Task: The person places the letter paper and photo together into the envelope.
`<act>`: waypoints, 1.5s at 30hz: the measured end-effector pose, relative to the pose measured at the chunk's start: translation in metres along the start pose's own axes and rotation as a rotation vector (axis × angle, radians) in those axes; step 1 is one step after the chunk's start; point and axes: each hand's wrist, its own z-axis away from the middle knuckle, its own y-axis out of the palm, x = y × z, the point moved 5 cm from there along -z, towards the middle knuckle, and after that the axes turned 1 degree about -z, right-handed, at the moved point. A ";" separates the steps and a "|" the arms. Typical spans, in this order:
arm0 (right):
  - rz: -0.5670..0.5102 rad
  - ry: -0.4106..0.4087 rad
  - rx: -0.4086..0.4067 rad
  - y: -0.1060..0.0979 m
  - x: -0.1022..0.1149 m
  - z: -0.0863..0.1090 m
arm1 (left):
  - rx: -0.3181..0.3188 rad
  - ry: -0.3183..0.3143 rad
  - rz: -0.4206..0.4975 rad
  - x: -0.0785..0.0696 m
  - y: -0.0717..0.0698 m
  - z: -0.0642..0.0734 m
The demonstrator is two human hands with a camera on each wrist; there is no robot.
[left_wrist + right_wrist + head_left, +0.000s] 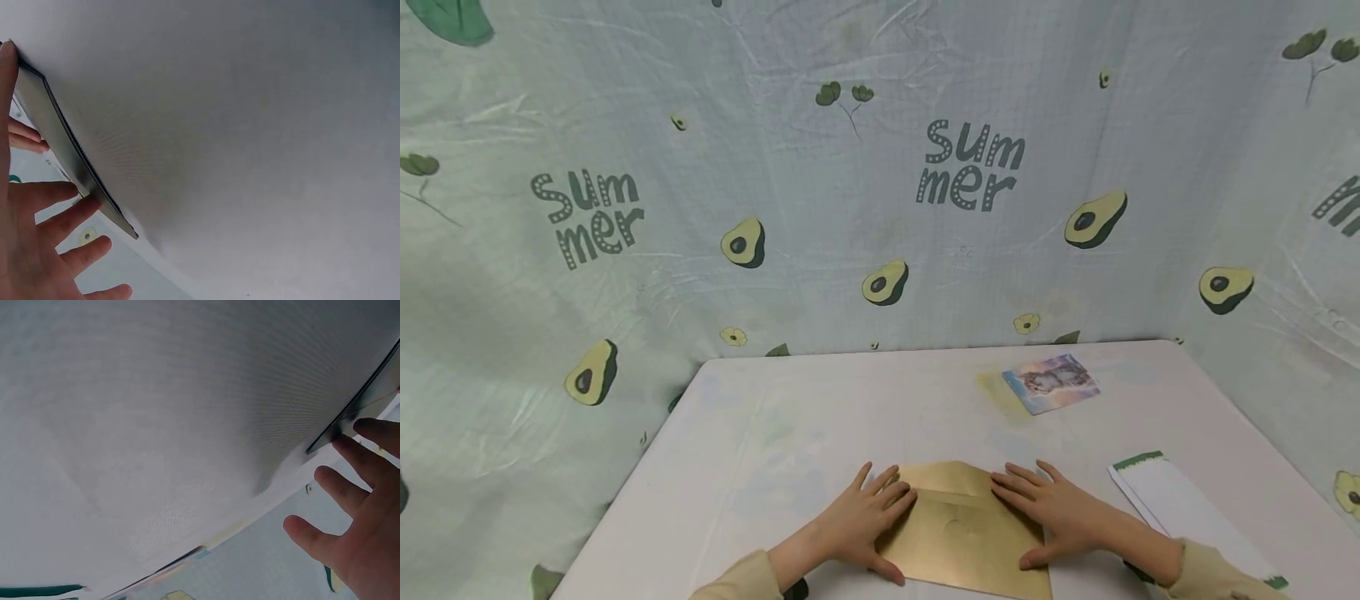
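A gold envelope point(958, 533) lies on the table between the two hands, its face smooth and satiny, like metallic paper, with a small dent or crease mark near the middle. A straight fold crosses it below the flap point(953, 477), whose far edge rises to a blunt, shallow peak.

The left hand point(868, 521) lies palm down over the envelope's left edge, its fingers slanting across the upper part and its thumb reaching toward the near left corner. The right hand point(1045, 512) mirrors it at the right edge, thumb set lower down. Both grips are wide: fingers spread and mostly straight, touching the envelope without pinching it.

Right of the envelope lies a flat white item with green ends point(1195, 517); beyond it and to the right, a glossy-looking picture card point(1051, 383) shows a grey animal. Beneath is the pale, smooth table point(812, 408); behind the envelope hangs a wrinkled sheet point(820, 183) printed with avocados and "summer".
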 end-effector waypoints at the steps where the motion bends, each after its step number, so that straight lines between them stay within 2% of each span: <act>1: -0.005 0.001 0.005 0.000 0.000 0.000 | 0.002 -0.001 0.003 0.000 0.001 0.000; 16: -0.056 0.016 0.024 0.006 -0.001 0.001 | -0.010 -0.008 -0.059 -0.003 0.005 -0.002; 27: -0.073 0.031 0.038 0.005 -0.001 0.000 | 0.005 -0.023 -0.026 -0.001 0.002 -0.005; 33: -0.047 0.027 0.013 0.003 -0.002 0.000 | -0.013 -0.036 -0.039 0.000 0.000 -0.006; 40: -0.009 0.015 -0.018 0.001 -0.002 0.002 | 0.025 -0.050 -0.058 0.001 0.000 -0.008; 45: -0.002 0.010 -0.039 -0.002 -0.003 0.003 | 0.027 -0.059 -0.058 0.002 0.000 -0.008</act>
